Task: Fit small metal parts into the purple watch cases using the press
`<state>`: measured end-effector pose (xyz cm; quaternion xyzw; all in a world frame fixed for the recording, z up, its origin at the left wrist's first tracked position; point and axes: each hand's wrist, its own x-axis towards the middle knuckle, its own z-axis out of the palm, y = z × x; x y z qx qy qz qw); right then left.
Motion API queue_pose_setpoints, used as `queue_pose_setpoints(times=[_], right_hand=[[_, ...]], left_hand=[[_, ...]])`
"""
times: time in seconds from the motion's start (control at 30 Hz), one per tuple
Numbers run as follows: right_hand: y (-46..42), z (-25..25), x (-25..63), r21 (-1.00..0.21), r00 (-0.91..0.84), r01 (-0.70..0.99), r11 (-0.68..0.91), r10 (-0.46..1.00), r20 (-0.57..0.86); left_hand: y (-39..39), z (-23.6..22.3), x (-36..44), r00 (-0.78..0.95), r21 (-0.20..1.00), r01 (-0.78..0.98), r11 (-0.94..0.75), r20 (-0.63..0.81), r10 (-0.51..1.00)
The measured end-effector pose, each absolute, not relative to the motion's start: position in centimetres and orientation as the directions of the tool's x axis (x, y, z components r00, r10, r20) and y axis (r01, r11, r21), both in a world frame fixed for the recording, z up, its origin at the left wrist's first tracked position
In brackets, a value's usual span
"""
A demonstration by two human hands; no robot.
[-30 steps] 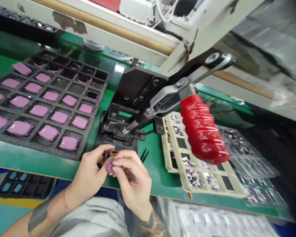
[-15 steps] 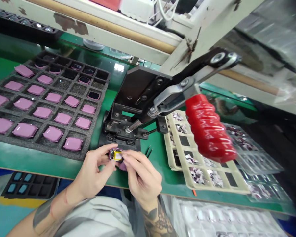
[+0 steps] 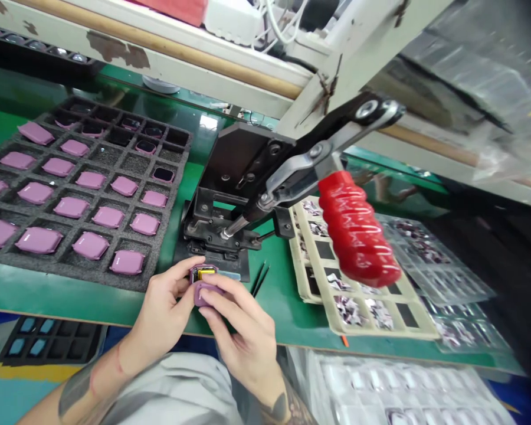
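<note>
The left hand and right hand curl close together near the worktop's front edge, fingertips pinching a small mauve rounded case with a yellow-labelled black part at its top. Just beyond stands a black metal hand press with a glossy red ribbed handle, between a grey foam tray of mauve cases and a cream compartment tray.

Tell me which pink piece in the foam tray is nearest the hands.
The rightmost one in the front row, just beside the left hand; every other sits farther back or left.
</note>
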<state>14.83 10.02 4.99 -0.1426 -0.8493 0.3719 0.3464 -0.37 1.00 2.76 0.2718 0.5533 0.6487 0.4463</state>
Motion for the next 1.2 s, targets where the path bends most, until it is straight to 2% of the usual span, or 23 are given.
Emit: queue_pose_setpoints(times=[0.1, 0.23, 0.47, 0.57, 0.67, 0.97, 1.1, 1.2], right_hand=[[10.8, 4.9, 15.2, -0.667, -0.738, -0.044, 0.744, 0.426, 0.524], [12.4, 5.4, 15.0, -0.658, -0.654, -0.01, 0.753, 0.493, 0.574], [12.9, 5.1, 13.6, -0.671, -0.746, -0.032, 0.741, 0.429, 0.509], [12.6, 4.6, 14.0, -0.693, -0.697, 0.022, 0.721, 0.508, 0.507], [12.7, 4.5, 14.8, -0.775, -0.645, 0.06, 0.629, 0.617, 0.451], [12.5, 5.1, 14.6, -0.881, -0.63, -0.03, 0.472, 0.675, 0.384], [12.0, 4.9, 14.3, -0.868, -0.633, -0.014, 0.496, 0.667, 0.392], [11.3, 4.8, 14.2, -0.854, -0.612, -0.006, 0.52, 0.674, 0.415]], left_hand=[[1.0, 3.0, -0.4, -0.443, 0.959, -0.284, 0.016, -0.145, 0.885], [0.6, 3.3, -0.7, -0.429, 0.965, -0.259, -0.029, -0.088, 0.899], [0.9, 3.1, -0.5, -0.464, 0.959, -0.279, -0.048, -0.091, 0.881], [1.2, 3.1, -0.5, -0.494, 0.953, -0.288, -0.095, -0.063, 0.867], [1.1, 3.4, -0.5, -0.483, 0.95, -0.277, -0.142, -0.01, 0.875], [0.6, 3.6, -1.0, -0.44, 0.987, -0.106, -0.119, 0.061, 0.896], [0.3, 3.5, -1.0, -0.441, 0.992, -0.013, -0.126, 0.107, 0.891], [-0.2, 3.3, -0.8, -0.44, 0.975, 0.168, -0.148, 0.208, 0.874]])
